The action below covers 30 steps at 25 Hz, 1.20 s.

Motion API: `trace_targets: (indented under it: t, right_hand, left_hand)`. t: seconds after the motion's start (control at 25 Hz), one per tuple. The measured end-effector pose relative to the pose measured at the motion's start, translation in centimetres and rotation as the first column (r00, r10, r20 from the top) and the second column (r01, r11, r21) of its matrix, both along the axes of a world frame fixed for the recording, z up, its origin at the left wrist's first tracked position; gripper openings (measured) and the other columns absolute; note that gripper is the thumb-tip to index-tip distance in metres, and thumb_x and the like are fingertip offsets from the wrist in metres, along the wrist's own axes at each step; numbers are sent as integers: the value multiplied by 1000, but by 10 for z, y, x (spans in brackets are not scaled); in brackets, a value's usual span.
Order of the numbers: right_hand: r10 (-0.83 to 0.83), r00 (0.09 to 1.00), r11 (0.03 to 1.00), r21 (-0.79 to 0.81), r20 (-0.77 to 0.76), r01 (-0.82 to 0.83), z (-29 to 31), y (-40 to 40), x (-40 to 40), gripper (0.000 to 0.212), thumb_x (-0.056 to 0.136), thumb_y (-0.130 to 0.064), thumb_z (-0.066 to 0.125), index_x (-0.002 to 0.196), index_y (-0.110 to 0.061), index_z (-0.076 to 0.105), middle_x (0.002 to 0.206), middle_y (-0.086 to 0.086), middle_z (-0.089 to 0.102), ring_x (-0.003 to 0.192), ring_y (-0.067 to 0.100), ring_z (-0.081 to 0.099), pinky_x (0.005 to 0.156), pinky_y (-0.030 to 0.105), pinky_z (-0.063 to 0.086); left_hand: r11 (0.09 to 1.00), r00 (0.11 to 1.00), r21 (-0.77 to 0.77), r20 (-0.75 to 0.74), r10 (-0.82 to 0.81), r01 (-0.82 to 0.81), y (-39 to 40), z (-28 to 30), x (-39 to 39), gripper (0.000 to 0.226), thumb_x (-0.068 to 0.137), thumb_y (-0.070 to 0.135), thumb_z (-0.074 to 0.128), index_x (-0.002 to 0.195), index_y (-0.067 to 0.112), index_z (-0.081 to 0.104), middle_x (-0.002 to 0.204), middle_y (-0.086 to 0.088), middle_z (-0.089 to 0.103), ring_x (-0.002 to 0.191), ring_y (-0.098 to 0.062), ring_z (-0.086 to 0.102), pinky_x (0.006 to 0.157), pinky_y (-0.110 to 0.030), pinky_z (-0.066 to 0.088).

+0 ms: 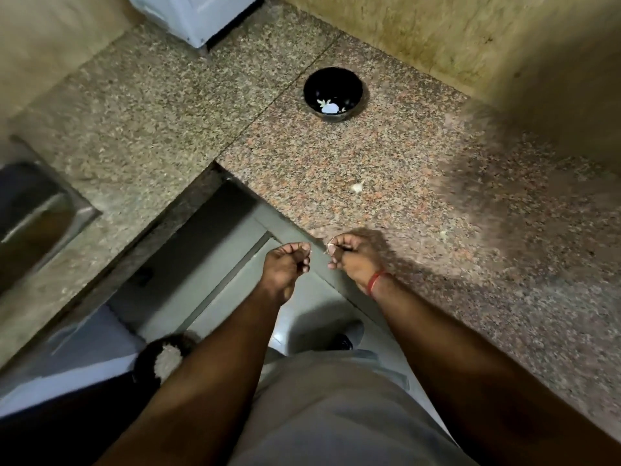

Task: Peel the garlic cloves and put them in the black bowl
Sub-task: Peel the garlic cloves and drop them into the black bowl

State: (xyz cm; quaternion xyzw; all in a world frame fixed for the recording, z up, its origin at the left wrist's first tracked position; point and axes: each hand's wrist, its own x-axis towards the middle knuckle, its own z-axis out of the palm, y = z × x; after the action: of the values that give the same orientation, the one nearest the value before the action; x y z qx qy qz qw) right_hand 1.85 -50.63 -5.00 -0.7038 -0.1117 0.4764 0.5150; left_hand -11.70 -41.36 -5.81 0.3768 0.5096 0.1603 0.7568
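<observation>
Hands first, since the single head view looks down on both of them at the near edge of the granite counter (pixel 386 156). The left hand (pixel 288 262) has its fingers curled in, tips drawn toward the thumb; whether it pinches a scrap of skin is too small to tell. The right hand (pixel 353 258), with a red thread (pixel 378 282) at the wrist, is curled round something pale that shows at its fingertips, most likely a garlic clove (pixel 331 246) part-way through peeling. The two hands are close together but not touching, held over the counter's front edge.

The black bowl (pixel 333 94) stands well away from the hands, straight ahead and toward the back wall, with a few pale pieces lying in its bottom. Between bowl and hands, a loose clove (pixel 357 187) lies alone on the counter, nearer the right hand than the left, its pointed end turned up and to the right. A smaller pale bit near the right edge of the lit area may be skin.

By my judgement the peeling is in hand, and dropping the clove in means a forward reach with the right hand, which is a little nearer the bowl.

A steel sink (pixel 37 210) sits at the far left.
</observation>
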Motion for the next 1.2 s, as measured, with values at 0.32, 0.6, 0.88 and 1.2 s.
trace_targets:
  t: [0.32, 0.6, 0.88, 1.2]
  right_hand:
    - [375, 926, 927, 20, -42, -374, -11, 81, -170, 16, 92, 11, 64, 85, -3, 65, 72, 4, 62, 60, 12, 59, 59, 26, 60]
    - [617, 782, 785, 6, -90, -619, -37, 136, -360, 22, 92, 13, 63, 81, -6, 65, 73, 7, 63, 55, 8, 61, 56, 23, 58]
    - [837, 542, 537, -74, -78, -840, -146, 196, -508, 10, 92, 9, 66, 90, 0, 68, 71, 4, 64, 54, 13, 62, 58, 27, 60]
    - [933, 359, 352, -190, -4, -916, -379, 243, -610, 41, 85, 13, 69, 62, -21, 71, 62, -6, 69, 56, 10, 66, 61, 33, 56]
  left_hand:
    - [927, 927, -51, 39, 374, -371, 25, 3, -200, 9, 96, -10, 58, 96, -3, 65, 67, -6, 58, 54, -12, 51, 50, -21, 41]
    - [778, 784, -113, -19, 620, -618, 32, -28, -391, 13, 96, -7, 59, 92, 1, 68, 70, -6, 62, 58, -15, 51, 51, -21, 44]
    - [516, 534, -143, -146, 833, -844, 47, -134, -522, 8, 97, -2, 63, 95, 2, 70, 72, -4, 64, 57, -12, 49, 56, -22, 47]
    - [159, 197, -157, -267, 943, -975, 68, -349, -580, 12, 96, -1, 64, 88, 4, 72, 70, -9, 65, 52, -14, 53, 58, -29, 50]
